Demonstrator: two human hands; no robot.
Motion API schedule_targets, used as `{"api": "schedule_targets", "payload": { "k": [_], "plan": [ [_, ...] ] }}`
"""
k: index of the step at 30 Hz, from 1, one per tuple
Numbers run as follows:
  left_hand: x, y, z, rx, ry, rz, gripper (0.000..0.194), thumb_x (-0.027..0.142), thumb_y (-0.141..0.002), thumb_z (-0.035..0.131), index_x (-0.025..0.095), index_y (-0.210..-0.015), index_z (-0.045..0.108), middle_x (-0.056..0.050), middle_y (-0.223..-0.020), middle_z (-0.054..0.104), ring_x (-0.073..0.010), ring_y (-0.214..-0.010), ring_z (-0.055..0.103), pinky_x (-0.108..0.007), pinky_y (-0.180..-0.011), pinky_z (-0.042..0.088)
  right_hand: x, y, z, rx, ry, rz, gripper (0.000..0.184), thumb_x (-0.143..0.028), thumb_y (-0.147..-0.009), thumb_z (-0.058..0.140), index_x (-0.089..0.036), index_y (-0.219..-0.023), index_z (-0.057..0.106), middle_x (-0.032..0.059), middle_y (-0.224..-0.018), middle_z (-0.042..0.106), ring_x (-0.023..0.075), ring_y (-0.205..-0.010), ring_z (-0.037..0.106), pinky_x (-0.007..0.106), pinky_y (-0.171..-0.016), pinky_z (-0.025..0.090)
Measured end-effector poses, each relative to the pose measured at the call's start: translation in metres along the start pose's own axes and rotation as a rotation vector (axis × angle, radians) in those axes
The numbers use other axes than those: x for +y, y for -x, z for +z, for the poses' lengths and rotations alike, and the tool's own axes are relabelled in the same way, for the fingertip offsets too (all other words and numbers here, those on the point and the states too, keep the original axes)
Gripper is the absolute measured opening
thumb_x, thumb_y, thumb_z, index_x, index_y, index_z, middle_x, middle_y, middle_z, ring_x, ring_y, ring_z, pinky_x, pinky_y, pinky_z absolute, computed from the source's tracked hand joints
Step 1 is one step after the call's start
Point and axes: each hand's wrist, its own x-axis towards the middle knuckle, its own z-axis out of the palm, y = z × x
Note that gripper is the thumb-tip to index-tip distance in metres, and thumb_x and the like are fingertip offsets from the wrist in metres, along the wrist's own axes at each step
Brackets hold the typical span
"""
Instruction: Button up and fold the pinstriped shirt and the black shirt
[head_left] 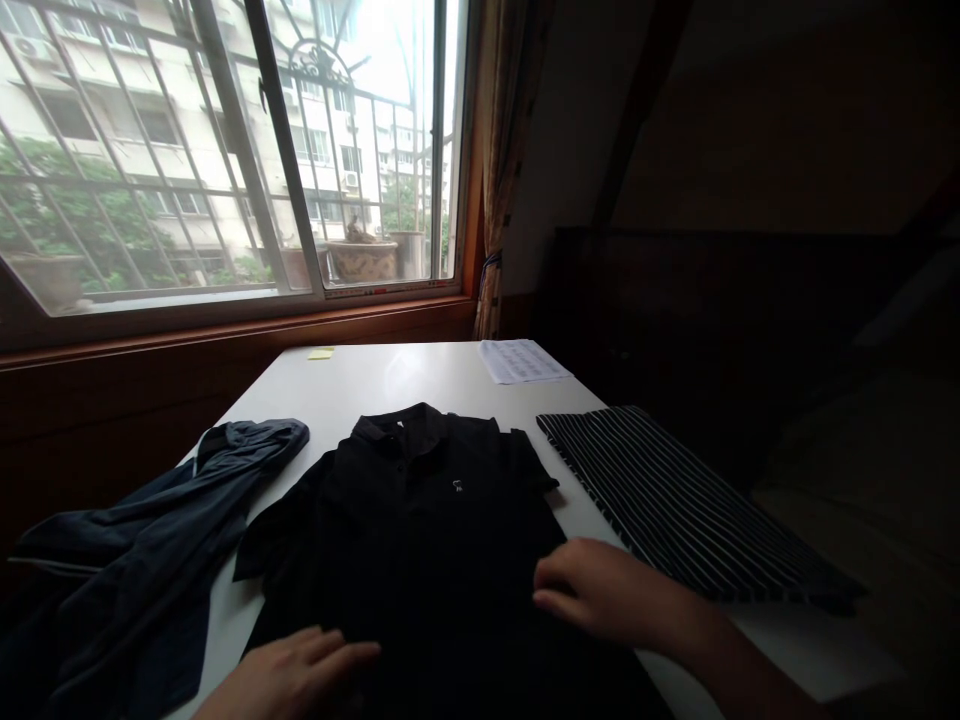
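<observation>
A black polo shirt (pixel 427 510) lies spread face up on the white table (pixel 390 375), collar toward the window. My left hand (pixel 300 675) rests flat on the shirt's lower left part, fingers stretched out. My right hand (pixel 600 590) sits at the shirt's right side edge, fingers curled down onto the cloth; I cannot make out whether it pinches the fabric.
A dark blue garment (pixel 142 540) is heaped at the table's left edge. A folded black-and-white striped garment (pixel 675 505) lies to the right. A printed sheet (pixel 521 360) and a yellow note (pixel 320 353) lie near the barred window (pixel 225 150). Dark furniture stands to the right.
</observation>
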Motion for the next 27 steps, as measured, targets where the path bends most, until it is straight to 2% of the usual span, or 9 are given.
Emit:
{"api": "schedule_targets", "payload": {
  "k": [4, 7, 10, 12, 15, 18, 23, 25, 27],
  "plan": [
    [-0.026, -0.004, -0.033, 0.371, -0.197, -0.143, 0.036, 0.04, -0.097, 0.05, 0.041, -0.131, 0.062, -0.002, -0.126, 0.067, -0.0249, -0.113, 0.063, -0.032, -0.093, 0.054, 0.012, -0.044, -0.017, 0.273, 0.035, -0.03, 0.024, -0.029, -0.096, 0.052, -0.022, -0.101, 0.074, 0.0062, -0.104, 0.073, 0.0215, -0.095, 0.066, 0.031, -0.086, 0.049],
    [-0.063, -0.005, -0.053, 0.528, -0.336, -0.264, 0.041, 0.047, -0.095, 0.05, 0.034, -0.133, 0.06, -0.005, -0.132, 0.061, -0.0291, -0.119, 0.058, -0.041, -0.1, 0.049, 0.025, -0.08, -0.019, 0.391, 0.133, -0.031, 0.027, -0.026, -0.096, 0.052, -0.02, -0.116, 0.069, 0.008, -0.118, 0.068, 0.0231, -0.11, 0.061, 0.033, -0.099, 0.047],
    [-0.093, -0.012, -0.06, 0.531, -0.389, -0.32, 0.049, 0.049, -0.093, 0.051, 0.026, -0.135, 0.058, -0.009, -0.131, 0.06, -0.0301, -0.116, 0.059, -0.044, -0.102, 0.046, 0.037, -0.111, -0.012, 0.417, 0.241, -0.017, 0.039, -0.025, -0.097, 0.05, -0.018, -0.133, 0.06, 0.0109, -0.136, 0.06, 0.0252, -0.124, 0.055, 0.036, -0.108, 0.042],
    [-0.103, -0.022, -0.061, 0.486, -0.391, -0.356, 0.051, 0.049, -0.092, 0.051, 0.024, -0.137, 0.056, -0.009, -0.13, 0.06, -0.0297, -0.114, 0.059, -0.042, -0.097, 0.048, 0.046, -0.126, -0.004, 0.397, 0.308, 0.035, 0.044, -0.028, -0.099, 0.046, -0.017, -0.14, 0.055, 0.0128, -0.145, 0.054, 0.0269, -0.131, 0.051, 0.038, -0.11, 0.04],
    [-0.104, -0.039, -0.061, 0.403, -0.398, -0.432, 0.044, 0.044, -0.095, 0.046, 0.026, -0.133, 0.057, -0.008, -0.123, 0.063, -0.0287, -0.111, 0.061, -0.036, -0.083, 0.051, 0.059, -0.135, 0.005, 0.368, 0.352, 0.119, 0.047, -0.031, -0.101, 0.041, -0.015, -0.144, 0.051, 0.0159, -0.148, 0.052, 0.0291, -0.135, 0.048, 0.042, -0.112, 0.039],
    [-0.101, -0.049, -0.071, 0.365, -0.412, -0.511, 0.035, 0.037, -0.098, 0.037, 0.024, -0.119, 0.062, -0.007, -0.116, 0.066, -0.0267, -0.103, 0.066, -0.033, -0.075, 0.049, 0.072, -0.131, 0.009, 0.378, 0.37, 0.192, 0.05, -0.033, -0.102, 0.037, -0.014, -0.148, 0.046, 0.017, -0.149, 0.05, 0.0296, -0.137, 0.047, 0.046, -0.111, 0.038],
    [-0.103, -0.032, -0.107, 0.553, -0.551, -0.614, 0.035, 0.036, -0.1, 0.035, 0.013, -0.115, 0.057, -0.012, -0.116, 0.065, -0.0284, -0.097, 0.067, -0.035, -0.076, 0.048, 0.084, -0.112, 0.011, 0.299, 0.455, 0.342, 0.05, -0.038, -0.104, 0.035, -0.018, -0.148, 0.047, 0.016, -0.154, 0.045, 0.0298, -0.139, 0.044, 0.047, -0.111, 0.037],
    [-0.107, -0.019, -0.12, 0.567, -0.605, -0.675, 0.038, 0.037, -0.102, 0.032, 0.01, -0.114, 0.056, -0.011, -0.107, 0.066, -0.0281, -0.092, 0.068, -0.034, -0.072, 0.049, 0.083, -0.106, 0.012, 0.249, 0.476, 0.381, 0.05, -0.037, -0.103, 0.036, -0.019, -0.148, 0.047, 0.0163, -0.155, 0.044, 0.0309, -0.14, 0.043, 0.048, -0.109, 0.037],
    [-0.113, -0.008, -0.127, 0.529, -0.633, -0.731, 0.038, 0.036, -0.103, 0.03, 0.009, -0.114, 0.055, -0.008, -0.096, 0.066, -0.0265, -0.086, 0.068, -0.033, -0.07, 0.049, 0.08, -0.102, 0.011, 0.213, 0.483, 0.409, 0.051, -0.037, -0.102, 0.037, -0.019, -0.149, 0.046, 0.0181, -0.154, 0.044, 0.0331, -0.138, 0.045, 0.05, -0.106, 0.039]
  ]
}}
